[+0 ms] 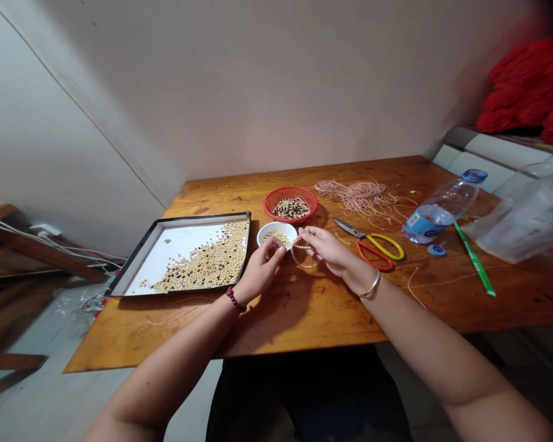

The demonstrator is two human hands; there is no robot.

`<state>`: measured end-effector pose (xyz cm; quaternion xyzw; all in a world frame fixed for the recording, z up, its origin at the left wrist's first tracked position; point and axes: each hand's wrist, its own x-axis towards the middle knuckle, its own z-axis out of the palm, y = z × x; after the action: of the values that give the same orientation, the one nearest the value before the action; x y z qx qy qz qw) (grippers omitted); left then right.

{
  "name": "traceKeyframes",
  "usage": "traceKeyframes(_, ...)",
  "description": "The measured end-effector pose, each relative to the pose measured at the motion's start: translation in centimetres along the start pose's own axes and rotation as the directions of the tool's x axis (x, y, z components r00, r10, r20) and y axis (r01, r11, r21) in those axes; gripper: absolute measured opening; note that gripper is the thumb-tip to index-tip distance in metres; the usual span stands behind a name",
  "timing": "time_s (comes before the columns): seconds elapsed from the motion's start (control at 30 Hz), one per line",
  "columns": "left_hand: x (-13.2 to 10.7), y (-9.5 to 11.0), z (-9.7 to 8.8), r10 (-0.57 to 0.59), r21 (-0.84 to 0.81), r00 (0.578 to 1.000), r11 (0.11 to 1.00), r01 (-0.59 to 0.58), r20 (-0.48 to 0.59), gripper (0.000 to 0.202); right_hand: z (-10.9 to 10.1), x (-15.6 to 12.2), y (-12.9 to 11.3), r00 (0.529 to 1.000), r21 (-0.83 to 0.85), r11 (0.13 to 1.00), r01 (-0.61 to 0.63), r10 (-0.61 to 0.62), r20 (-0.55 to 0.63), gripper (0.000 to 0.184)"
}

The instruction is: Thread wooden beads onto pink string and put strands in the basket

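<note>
My right hand pinches the end of a string of beads, whose pale beads hang in a loop below the fingers. My left hand is closed at the near rim of a small white bowl, thumb and fingertips together; what they hold, if anything, is too small to make out. Pale beads lie inside the bowl. Just behind it stands a red basket with mixed pale and dark beads.
Left on the wooden table lies a black-edged tray of loose beads. Pink cord is heaped at the back. Scissors, a water bottle, its blue cap, a green strip and a plastic bag lie right.
</note>
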<state>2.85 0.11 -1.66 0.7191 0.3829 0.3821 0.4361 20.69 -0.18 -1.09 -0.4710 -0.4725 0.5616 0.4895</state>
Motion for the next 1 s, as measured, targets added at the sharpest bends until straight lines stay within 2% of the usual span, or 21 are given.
traceKeyframes(0.07, 0.0, 0.0, -0.1, 0.027, 0.047, 0.999, 0.999, -0.026, -0.02, 0.022, -0.1, 0.0, -0.2, 0.999, 0.01, 1.0, -0.024, 0.024, 0.025, 0.035)
traceKeyframes(0.23, -0.1, -0.2, -0.3, 0.098, 0.222, 0.991, 0.972, -0.076, -0.093, 0.021, -0.1, -0.1, -0.4, 1.0, -0.001, 1.0, 0.003, -0.003, 0.021, 0.034)
traceKeyframes(0.47, -0.6, 0.5, 0.0, 0.223, 0.422, 0.974, 0.888, -0.184, -0.043, 0.019, 0.2, 0.4, 0.4, 0.998, -0.122, 0.991, 0.05, -0.055, -0.041, 0.041)
traceKeyframes(0.63, -0.5, 0.3, 0.0, 0.208, 0.402, 0.978, 0.897, -0.181, -0.023, 0.014, -0.1, 0.8, 1.4, 0.984, -0.287, 0.948, 0.139, -0.166, -0.071, 0.039)
traceKeyframes(0.8, -0.5, 0.2, 0.2, 0.127, 0.358, 0.992, 0.925, -0.125, 0.017, 0.015, 0.2, 0.2, 1.6, 0.936, -0.509, 0.826, 0.243, -0.337, -0.1, 0.032)
traceKeyframes(1.0, -0.5, 0.2, 0.3, 0.091, 0.266, 0.996, 0.96, -0.092, 0.014, 0.018, 0.9, -0.3, 1.5, 0.918, -0.572, 0.778, 0.26, -0.383, -0.104, 0.031)
